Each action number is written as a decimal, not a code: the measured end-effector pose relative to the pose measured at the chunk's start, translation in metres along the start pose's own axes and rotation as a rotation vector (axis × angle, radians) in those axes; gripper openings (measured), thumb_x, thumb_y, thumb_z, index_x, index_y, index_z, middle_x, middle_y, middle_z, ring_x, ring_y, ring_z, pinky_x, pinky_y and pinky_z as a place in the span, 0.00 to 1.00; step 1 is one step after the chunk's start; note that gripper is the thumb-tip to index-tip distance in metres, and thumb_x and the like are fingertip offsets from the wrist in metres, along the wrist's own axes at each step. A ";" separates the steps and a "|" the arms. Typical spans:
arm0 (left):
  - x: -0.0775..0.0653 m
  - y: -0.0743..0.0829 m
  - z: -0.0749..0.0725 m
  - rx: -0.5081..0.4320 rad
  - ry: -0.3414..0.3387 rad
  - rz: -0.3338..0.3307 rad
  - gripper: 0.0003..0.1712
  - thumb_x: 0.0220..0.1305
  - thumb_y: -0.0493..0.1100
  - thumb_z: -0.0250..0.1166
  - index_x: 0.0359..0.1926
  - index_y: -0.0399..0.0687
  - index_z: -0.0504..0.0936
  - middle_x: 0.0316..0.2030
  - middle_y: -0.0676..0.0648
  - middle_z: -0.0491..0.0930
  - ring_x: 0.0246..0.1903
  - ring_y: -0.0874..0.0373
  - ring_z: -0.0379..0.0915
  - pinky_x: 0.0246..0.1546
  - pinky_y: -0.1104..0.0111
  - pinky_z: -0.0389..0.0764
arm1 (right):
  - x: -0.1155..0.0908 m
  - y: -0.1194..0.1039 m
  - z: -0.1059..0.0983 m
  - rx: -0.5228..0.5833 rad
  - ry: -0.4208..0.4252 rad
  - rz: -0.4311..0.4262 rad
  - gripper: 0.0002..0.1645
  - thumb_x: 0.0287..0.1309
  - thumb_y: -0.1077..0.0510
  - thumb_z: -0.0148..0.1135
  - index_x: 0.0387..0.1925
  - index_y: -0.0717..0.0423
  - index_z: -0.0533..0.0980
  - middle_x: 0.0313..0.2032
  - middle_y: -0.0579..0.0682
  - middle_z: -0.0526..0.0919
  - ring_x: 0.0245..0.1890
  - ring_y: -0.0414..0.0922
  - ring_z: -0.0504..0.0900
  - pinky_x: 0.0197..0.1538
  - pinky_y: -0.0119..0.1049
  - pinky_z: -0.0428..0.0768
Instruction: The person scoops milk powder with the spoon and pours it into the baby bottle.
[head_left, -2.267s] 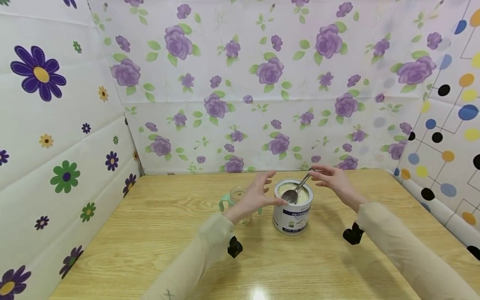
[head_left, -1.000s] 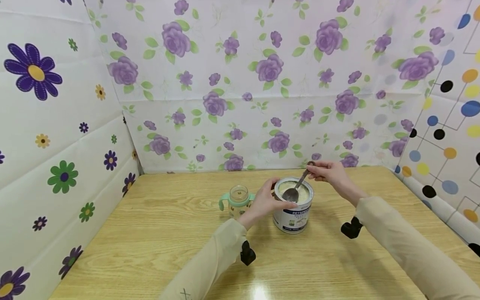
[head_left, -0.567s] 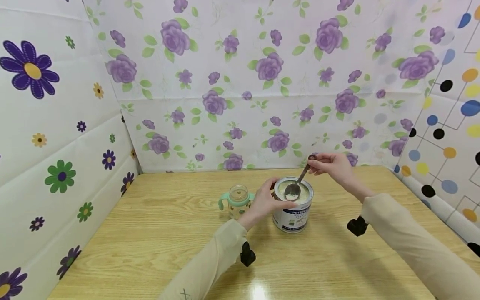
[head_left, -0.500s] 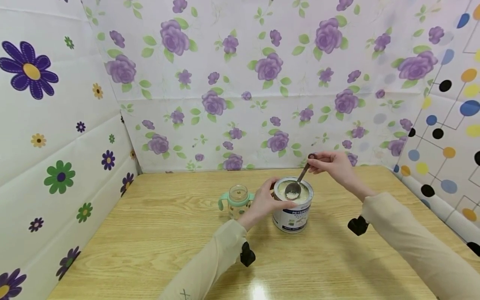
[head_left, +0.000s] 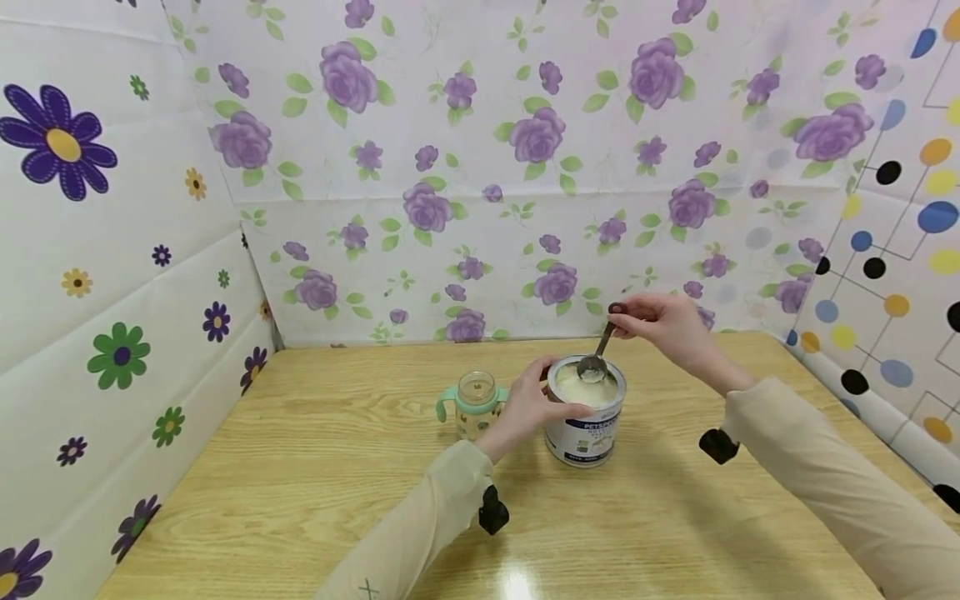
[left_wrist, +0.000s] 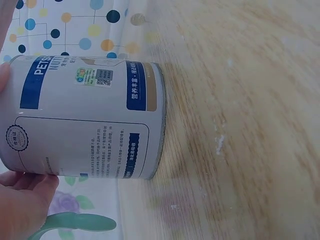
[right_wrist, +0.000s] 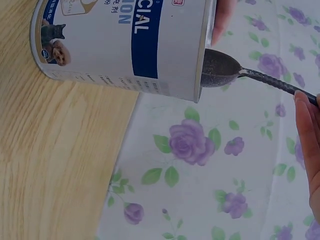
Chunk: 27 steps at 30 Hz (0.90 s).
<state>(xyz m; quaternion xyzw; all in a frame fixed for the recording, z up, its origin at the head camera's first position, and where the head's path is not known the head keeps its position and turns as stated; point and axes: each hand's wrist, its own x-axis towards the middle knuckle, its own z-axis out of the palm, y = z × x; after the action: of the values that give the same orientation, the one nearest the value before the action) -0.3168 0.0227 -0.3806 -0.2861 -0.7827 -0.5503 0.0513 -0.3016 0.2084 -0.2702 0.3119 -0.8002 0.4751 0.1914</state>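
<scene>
A white and blue can [head_left: 583,437], full of pale powder [head_left: 576,388], stands upright on the table. My left hand [head_left: 531,400] grips it near the rim, thumb in front and fingers behind. Between the thumb and fingers of my right hand [head_left: 667,327] is the handle end of a metal spoon [head_left: 603,340]. The spoon's bowl sits at the can's mouth with a little powder in it; the right wrist view shows the bowl [right_wrist: 220,69] partly out past the rim. Left of the can is a lidless bottle [head_left: 477,406] with green handles, partly behind my left hand.
The wooden table [head_left: 337,450] carries the can and the bottle. A flowered cloth wall [head_left: 450,217] rises at its back edge, with patterned sheets along the left and right. White specks [left_wrist: 220,142] lie on the wood near the can.
My left hand has closed in on the can and now grips it. My right hand has risen, lifting the spoon, whose bowl has shifted toward the far side of the can's mouth.
</scene>
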 end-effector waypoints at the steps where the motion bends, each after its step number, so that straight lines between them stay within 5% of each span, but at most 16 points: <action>1: 0.000 0.001 -0.001 -0.004 -0.002 0.000 0.39 0.24 0.53 0.63 0.43 0.54 0.57 0.38 0.54 0.61 0.37 0.61 0.58 0.33 0.67 0.62 | 0.000 0.001 0.001 -0.020 -0.005 -0.018 0.07 0.38 0.65 0.51 0.26 0.62 0.71 0.21 0.55 0.73 0.19 0.46 0.72 0.22 0.32 0.69; 15: 0.004 -0.012 0.004 0.000 0.008 -0.026 0.41 0.21 0.55 0.63 0.44 0.57 0.55 0.38 0.56 0.60 0.37 0.67 0.57 0.35 0.62 0.60 | 0.001 0.025 0.010 -0.054 -0.073 -0.040 0.05 0.36 0.62 0.53 0.22 0.57 0.72 0.18 0.50 0.74 0.17 0.42 0.72 0.20 0.29 0.69; 19: 0.007 -0.023 0.006 0.011 0.007 -0.021 0.42 0.21 0.56 0.62 0.45 0.58 0.54 0.39 0.56 0.59 0.38 0.63 0.57 0.34 0.64 0.61 | 0.001 0.028 0.016 -0.042 -0.084 -0.060 0.05 0.35 0.63 0.53 0.22 0.58 0.72 0.18 0.50 0.74 0.17 0.42 0.72 0.20 0.29 0.69; 22: 0.014 -0.045 0.012 0.034 0.012 0.020 0.43 0.20 0.57 0.62 0.45 0.60 0.53 0.39 0.57 0.58 0.38 0.63 0.57 0.33 0.63 0.61 | 0.001 0.029 0.018 -0.029 -0.103 -0.056 0.06 0.36 0.64 0.52 0.22 0.61 0.72 0.19 0.52 0.73 0.17 0.43 0.72 0.19 0.29 0.69; 27: 0.019 -0.059 0.016 0.041 0.027 0.037 0.44 0.20 0.57 0.62 0.46 0.62 0.52 0.40 0.59 0.57 0.37 0.67 0.56 0.34 0.65 0.62 | -0.001 0.017 0.021 0.003 -0.151 0.008 0.06 0.37 0.65 0.51 0.23 0.63 0.71 0.19 0.55 0.73 0.17 0.45 0.72 0.20 0.31 0.69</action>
<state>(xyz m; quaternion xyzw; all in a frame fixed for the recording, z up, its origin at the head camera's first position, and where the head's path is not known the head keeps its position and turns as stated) -0.3585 0.0309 -0.4291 -0.2921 -0.7876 -0.5369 0.0781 -0.3120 0.1960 -0.2919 0.3438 -0.8129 0.4523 0.1280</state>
